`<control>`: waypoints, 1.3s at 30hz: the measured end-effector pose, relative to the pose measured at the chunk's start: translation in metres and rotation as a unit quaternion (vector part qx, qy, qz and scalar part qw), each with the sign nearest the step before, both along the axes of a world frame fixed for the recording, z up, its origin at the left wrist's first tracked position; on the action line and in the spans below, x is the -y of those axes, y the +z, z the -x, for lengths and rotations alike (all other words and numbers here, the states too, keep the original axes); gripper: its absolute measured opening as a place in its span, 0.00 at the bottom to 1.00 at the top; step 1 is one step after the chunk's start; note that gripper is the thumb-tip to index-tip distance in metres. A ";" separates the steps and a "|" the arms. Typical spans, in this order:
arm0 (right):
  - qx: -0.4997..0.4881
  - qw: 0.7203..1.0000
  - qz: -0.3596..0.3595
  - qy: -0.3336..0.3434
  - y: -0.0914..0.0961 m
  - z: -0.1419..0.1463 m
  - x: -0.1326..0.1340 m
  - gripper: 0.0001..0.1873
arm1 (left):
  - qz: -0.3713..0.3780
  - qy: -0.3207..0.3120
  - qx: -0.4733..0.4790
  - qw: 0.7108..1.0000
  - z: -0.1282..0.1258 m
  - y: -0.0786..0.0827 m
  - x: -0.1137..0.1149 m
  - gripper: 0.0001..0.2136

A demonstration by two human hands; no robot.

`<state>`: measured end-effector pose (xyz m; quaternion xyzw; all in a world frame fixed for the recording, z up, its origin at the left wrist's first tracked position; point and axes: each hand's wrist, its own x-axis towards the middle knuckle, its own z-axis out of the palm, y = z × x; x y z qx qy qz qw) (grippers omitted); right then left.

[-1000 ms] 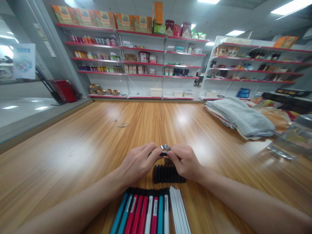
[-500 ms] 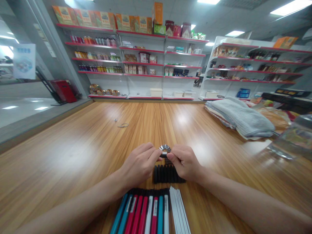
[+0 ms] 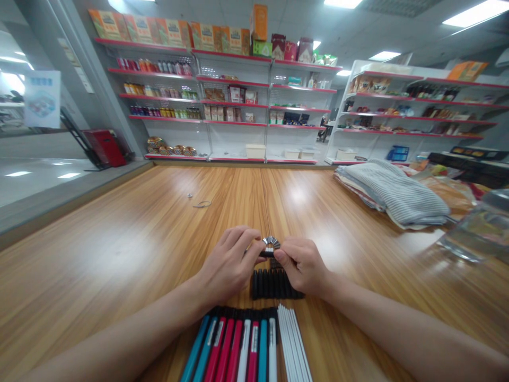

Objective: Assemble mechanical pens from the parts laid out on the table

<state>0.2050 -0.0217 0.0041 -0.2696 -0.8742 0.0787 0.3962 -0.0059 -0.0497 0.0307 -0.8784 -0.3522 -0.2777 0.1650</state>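
Left hand (image 3: 226,263) and right hand (image 3: 303,266) held close together above the table, fingers curled, both pinching a small fan of silver strips (image 3: 270,243) set on a short black bar (image 3: 267,254). The fan sits between the hands, its strips splayed away from the wrists. Left hand closes on the left end of the bar; right hand presses its thumb and forefinger against the right end. Just below both hands lies a tight row of black pieces (image 3: 273,284). Nearer the body, below the left hand, lie side-by-side pens (image 3: 228,345) in teal, red and white; below the right hand, a bundle of white sticks (image 3: 292,344). Well ahead of the hands, a small metal ring (image 3: 190,196) and a thin wire (image 3: 202,204) lie on the wooden table (image 3: 119,228). Off to the right of the right hand are folded striped cloth (image 3: 393,192) and a clear plastic container (image 3: 477,231)
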 end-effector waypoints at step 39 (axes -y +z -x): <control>-0.004 1.000 -0.017 -0.003 0.003 0.002 0.002 0.15 | -0.021 -0.009 0.007 1.000 0.000 -0.001 -0.001 0.06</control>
